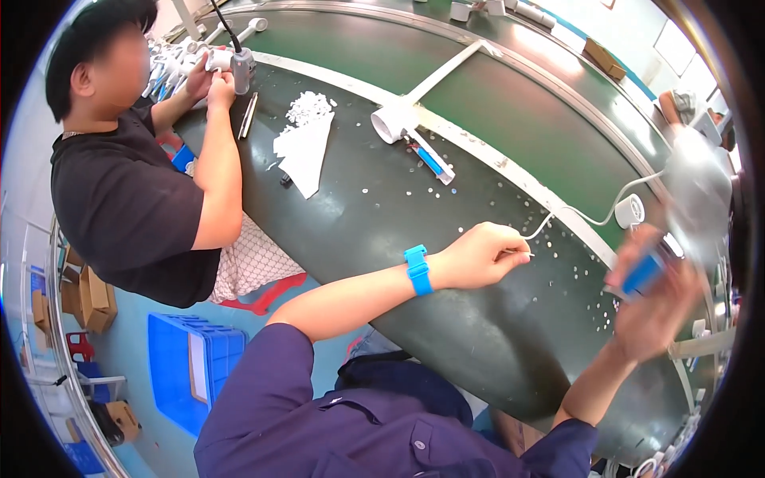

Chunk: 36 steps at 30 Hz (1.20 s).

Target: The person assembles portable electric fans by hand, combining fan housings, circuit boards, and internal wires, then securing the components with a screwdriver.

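Observation:
My left hand [482, 256], with a blue strap on its wrist, is closed in a pinch over the dark worktable [470, 327]. Its fingertips hold the end of a thin white cable [575, 209]. That cable loops away to the right, toward a pale, motion-smeared object [698, 187]. At the right, my right hand [657, 307] is blurred, its fingers closed round a blue-and-white part [644, 273] whose details are smeared. Just beyond that hand is a white cylindrical piece [629, 210]. A white round-headed housing [392, 123] with a blue cell in its handle lies farther off on the table.
A co-worker [131, 191] at the left handles a white part beside a hanging grey tool [242, 70]. Small white pieces [309, 109] are heaped near a white sheet [307, 159]. Tiny discs dot the table. A blue crate [179, 366] stands on the floor.

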Motion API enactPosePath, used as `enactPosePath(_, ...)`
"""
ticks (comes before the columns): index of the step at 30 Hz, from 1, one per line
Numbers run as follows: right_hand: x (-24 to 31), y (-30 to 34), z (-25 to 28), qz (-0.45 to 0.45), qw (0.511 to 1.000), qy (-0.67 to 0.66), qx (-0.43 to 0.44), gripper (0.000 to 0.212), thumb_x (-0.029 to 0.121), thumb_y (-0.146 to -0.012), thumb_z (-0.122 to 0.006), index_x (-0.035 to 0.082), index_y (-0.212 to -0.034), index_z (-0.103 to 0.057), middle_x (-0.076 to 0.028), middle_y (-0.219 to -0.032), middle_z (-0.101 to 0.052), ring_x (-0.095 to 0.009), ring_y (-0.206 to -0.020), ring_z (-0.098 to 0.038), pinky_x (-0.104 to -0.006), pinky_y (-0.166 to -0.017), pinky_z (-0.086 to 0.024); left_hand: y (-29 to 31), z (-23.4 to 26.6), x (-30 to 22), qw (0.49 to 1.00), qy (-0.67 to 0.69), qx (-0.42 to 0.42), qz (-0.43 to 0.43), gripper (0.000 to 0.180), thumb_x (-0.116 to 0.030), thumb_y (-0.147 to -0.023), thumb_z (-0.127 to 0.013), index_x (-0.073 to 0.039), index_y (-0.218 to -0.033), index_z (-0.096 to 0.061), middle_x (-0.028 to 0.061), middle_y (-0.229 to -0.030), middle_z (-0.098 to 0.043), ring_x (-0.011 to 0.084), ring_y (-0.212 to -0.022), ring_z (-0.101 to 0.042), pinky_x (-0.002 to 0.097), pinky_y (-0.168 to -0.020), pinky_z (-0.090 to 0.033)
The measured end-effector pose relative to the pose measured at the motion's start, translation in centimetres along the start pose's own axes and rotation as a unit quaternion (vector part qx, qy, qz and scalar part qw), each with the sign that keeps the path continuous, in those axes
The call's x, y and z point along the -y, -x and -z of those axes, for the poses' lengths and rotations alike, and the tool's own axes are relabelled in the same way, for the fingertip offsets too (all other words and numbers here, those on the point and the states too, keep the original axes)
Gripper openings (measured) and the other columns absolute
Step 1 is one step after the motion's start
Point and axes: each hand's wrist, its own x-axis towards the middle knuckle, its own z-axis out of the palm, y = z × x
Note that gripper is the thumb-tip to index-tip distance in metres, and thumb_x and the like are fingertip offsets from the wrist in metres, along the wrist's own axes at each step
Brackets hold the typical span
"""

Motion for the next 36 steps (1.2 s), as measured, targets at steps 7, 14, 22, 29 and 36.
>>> enactPosePath(7,-3.8,-1.1,-3.9,-0.064,0.983,-0.046,0.165,0.043,0.026,-0.098,-0.033,-0.010,-0.119,-0.042,-0.020,-0.083,-0.055,-0.018,-0.057,-0.052,-0.0277,-0.051,-0.043,-0.3,-0.3,0.1,1.000,0.015,0.008,-0.016,0.007,-0.005,-0.084,-0.062,0.001,-0.087,-0.062,0.0112,-0.071,-0.055,0.0215,-0.059,-0.052,0.0326,-0.055,-0.043)
enactPosePath(14,-8.1,-5.9,-7.0,-0.134,0.974,-0.012,0.181,0.038,0.027,-0.097,-0.041,-0.005,-0.116,-0.048,-0.012,-0.086,-0.059,-0.012,-0.059,-0.053,-0.0261,-0.052,-0.044,0.5,-1.1,1.4,0.993,-0.082,0.004,-0.084,0.009,-0.012,-0.083,-0.062,-0.003,-0.085,-0.062,0.0104,-0.077,-0.059,0.0301,-0.070,-0.059,0.0392,-0.062,-0.048)
enactPosePath(22,-23.0,-18.4,-17.0,-0.257,0.919,0.166,0.247,0.024,0.016,-0.088,-0.053,-0.003,-0.102,-0.052,-0.009,-0.088,-0.058,-0.011,-0.062,-0.056,-0.0267,-0.052,-0.044,0.1,-0.5,1.4,0.981,-0.168,0.038,-0.090,0.010,-0.014,-0.086,-0.058,-0.004,-0.088,-0.061,0.0087,-0.077,-0.057,0.0284,-0.070,-0.060,0.0395,-0.059,-0.048)
enactPosePath(29,-28.5,-19.5,-20.1,-0.137,0.930,0.232,0.252,0.079,0.037,-0.086,-0.060,-0.011,-0.138,-0.024,-0.030,-0.125,-0.050,-0.032,-0.115,-0.053,-0.0348,-0.096,-0.042,-0.5,-0.1,1.3,0.982,-0.167,0.036,-0.076,0.009,-0.012,-0.085,-0.060,-0.004,-0.089,-0.062,0.0088,-0.077,-0.057,0.0289,-0.068,-0.059,0.0392,-0.053,-0.047)
enactPosePath(36,-12.5,-6.5,-9.2,0.144,0.928,0.201,0.279,0.043,0.007,-0.082,-0.063,0.000,-0.123,-0.050,-0.018,-0.114,-0.059,-0.029,-0.101,-0.060,-0.0367,-0.085,-0.049,-0.2,0.3,1.1,0.984,-0.151,0.003,-0.099,0.008,-0.009,-0.082,-0.062,-0.003,-0.088,-0.062,0.0109,-0.077,-0.057,0.0297,-0.069,-0.059,0.0370,-0.060,-0.048)
